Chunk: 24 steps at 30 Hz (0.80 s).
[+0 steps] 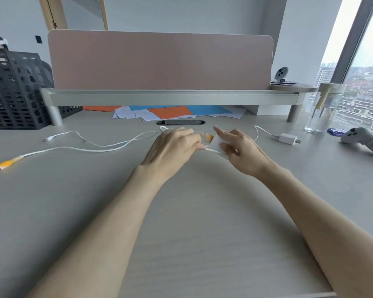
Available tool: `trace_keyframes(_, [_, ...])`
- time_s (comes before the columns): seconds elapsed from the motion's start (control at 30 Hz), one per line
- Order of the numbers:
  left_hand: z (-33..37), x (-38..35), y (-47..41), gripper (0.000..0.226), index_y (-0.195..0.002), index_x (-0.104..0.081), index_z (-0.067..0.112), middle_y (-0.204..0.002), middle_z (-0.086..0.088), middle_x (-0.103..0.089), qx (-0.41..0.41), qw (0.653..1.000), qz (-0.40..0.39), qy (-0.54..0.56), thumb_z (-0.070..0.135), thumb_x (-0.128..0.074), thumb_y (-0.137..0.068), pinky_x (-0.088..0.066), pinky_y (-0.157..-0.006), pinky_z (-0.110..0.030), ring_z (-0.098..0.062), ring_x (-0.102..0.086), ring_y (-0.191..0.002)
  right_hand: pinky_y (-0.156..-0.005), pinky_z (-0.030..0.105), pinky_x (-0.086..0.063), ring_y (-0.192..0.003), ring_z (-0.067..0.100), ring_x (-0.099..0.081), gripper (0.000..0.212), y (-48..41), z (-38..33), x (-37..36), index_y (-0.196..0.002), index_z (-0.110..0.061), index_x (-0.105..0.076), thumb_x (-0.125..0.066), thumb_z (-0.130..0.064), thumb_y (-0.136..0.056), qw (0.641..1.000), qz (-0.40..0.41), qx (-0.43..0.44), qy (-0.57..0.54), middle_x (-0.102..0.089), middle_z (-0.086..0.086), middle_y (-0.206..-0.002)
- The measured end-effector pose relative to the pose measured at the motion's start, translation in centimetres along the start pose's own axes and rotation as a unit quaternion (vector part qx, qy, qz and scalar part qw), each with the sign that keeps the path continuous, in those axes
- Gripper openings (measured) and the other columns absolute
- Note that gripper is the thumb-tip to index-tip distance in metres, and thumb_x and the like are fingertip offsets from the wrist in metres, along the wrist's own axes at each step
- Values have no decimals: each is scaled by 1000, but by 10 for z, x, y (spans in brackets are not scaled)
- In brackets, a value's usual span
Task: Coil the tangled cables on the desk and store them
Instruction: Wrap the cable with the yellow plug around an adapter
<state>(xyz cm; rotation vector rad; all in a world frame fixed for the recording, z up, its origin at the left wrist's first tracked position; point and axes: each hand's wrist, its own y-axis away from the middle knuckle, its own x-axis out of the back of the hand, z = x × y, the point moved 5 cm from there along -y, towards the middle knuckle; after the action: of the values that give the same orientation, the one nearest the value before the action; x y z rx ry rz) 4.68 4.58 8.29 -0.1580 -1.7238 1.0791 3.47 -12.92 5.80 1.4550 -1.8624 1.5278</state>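
Note:
Two white cables run across the grey desk (pixel 192 211). One cable (pixel 63 149) ends at the far left in orange-tipped plugs (pixel 5 163); the other cable (pixel 108 144) ends in a small white plug (pixel 49 139). My left hand (pixel 172 149) pinches the orange end of a cable at the desk's middle. My right hand (pixel 241 150) grips a white block (pixel 217 143) there, forefinger stretched out. Further right lies a white charger (pixel 288 139) with its own cable (pixel 262 131).
A monitor shelf (pixel 159 97) with a pink screen stands at the back, coloured papers (pixel 170 112) beneath it. A black mesh crate (pixel 13 91) sits at the left. A glass bottle (pixel 324 108) and a grey game controller (pixel 363 141) are at the right.

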Motion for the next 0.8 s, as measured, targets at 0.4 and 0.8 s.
trace_keyframes(0.4, [-24,-1,4,11,-85,-53,11,-84,-2,-53,-6,1000,-4,25,13,-58,-93,-41,-68,-39,-20,-43,-76,-78,24,-38,-81,10,-49,46,2,-14,0,-135,-34,-57,-45,-6,-101,987,-132,-11,-85,-54,2,-95])
trace_keyframes(0.8, [-52,-21,19,19,-83,-69,17,-83,3,-64,193,937,-39,288,11,-56,-95,-39,-75,-26,-13,-56,-81,-91,20,-48,-108,4,-62,36,10,-26,7,-117,-24,-68,-57,3,-95,933,-150,-46,-323,-69,1,-123])
